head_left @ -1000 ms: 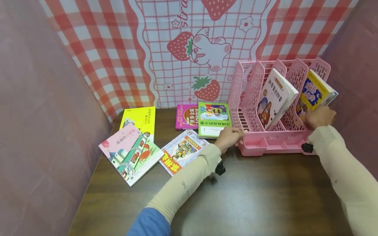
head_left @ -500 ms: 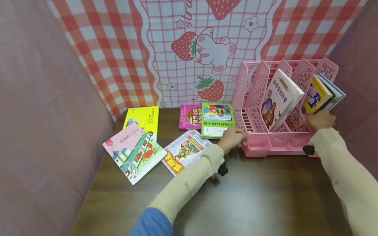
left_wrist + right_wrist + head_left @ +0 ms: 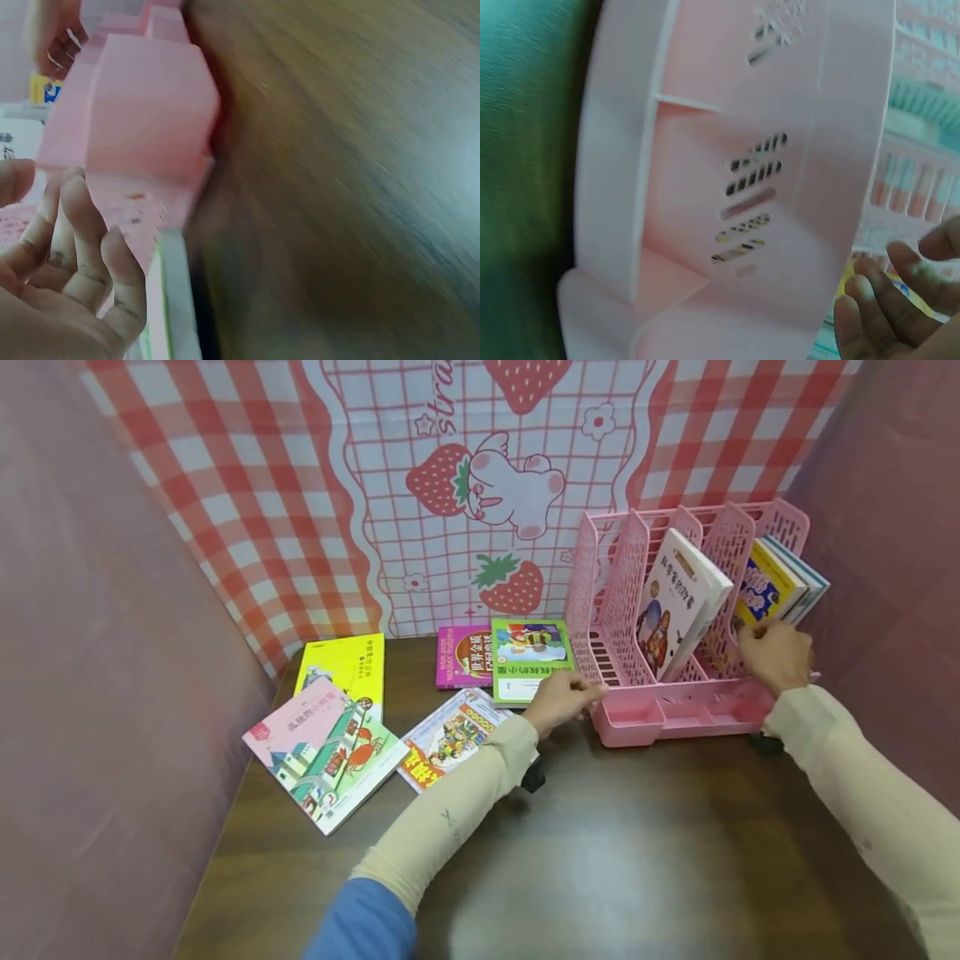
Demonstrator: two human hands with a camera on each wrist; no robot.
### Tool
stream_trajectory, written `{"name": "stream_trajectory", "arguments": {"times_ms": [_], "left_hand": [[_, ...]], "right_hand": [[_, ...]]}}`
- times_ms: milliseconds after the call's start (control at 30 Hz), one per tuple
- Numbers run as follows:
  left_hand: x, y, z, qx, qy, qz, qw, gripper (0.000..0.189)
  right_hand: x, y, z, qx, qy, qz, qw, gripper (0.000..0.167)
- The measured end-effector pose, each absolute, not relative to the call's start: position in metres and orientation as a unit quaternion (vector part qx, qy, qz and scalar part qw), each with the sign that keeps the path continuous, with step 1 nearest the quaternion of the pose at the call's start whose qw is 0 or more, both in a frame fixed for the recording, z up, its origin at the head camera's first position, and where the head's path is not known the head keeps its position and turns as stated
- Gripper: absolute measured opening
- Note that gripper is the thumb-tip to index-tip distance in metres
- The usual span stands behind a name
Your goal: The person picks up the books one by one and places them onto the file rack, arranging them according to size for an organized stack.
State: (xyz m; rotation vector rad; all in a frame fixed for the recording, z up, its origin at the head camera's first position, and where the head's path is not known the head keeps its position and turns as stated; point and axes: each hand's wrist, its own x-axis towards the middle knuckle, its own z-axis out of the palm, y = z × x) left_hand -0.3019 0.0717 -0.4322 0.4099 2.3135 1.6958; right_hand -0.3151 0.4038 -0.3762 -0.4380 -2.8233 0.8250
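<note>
In the head view, a pink desktop file rack [image 3: 633, 731] stands at the back right of the table. My left hand [image 3: 558, 700] pinches its front left corner between thumb and fingers. My right hand [image 3: 776, 656] is over the rack's front edge at the rightmost compartment, fingers loosely bent and holding nothing. A yellow book [image 3: 772, 585] leans in that compartment beside pale blue-edged books [image 3: 813, 587], their lower parts hidden by the hand. A white book [image 3: 675, 597] leans in a middle compartment. In the right wrist view, the fingers [image 3: 866, 296] are apart from the thumb.
A green book [image 3: 531, 652] overlaps a magenta book [image 3: 453, 664] left of the rack. A blue-bordered comic book [image 3: 450, 739] lies partly under the left forearm. At the left, a pink crab picture book [image 3: 322, 752] overlaps a yellow book [image 3: 345, 660]. A checked cloth [image 3: 247, 510] hangs behind.
The yellow book has sunk a little in the right compartment, and the right hand has let go of it. The left hand stays at the rack's corner. The head view has shifted.
</note>
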Motion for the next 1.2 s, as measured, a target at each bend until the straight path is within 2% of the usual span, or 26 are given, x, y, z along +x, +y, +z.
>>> {"name": "stream_trajectory", "arguments": {"times_ms": [267, 367, 600, 867, 1200], "left_hand": [[-0.308, 0.032, -0.441, 0.139, 0.818, 0.549, 0.098, 0.035], [-0.309, 0.015, -0.44, 0.139, 0.827, 0.536, 0.095, 0.035], [-0.308, -0.021, -0.436, 0.142, 0.822, 0.544, 0.094, 0.035], [-0.306, -0.062, -0.434, 0.118, 0.816, 0.56, 0.081, 0.032], [-0.296, -0.124, -0.435, 0.059, 0.839, 0.537, 0.071, 0.036]], "right_hand": [[-0.3, 0.369, -0.384, -0.044, -0.962, 0.267, 0.043, 0.051], [-0.302, 0.353, -0.389, -0.019, -0.964, 0.258, 0.055, 0.048], [-0.303, 0.33, -0.39, 0.005, -0.955, 0.27, 0.123, 0.041], [-0.303, 0.295, -0.388, 0.053, -0.945, 0.296, 0.129, 0.037], [-0.305, 0.244, -0.389, 0.145, -0.933, 0.311, 0.107, 0.029]]}}
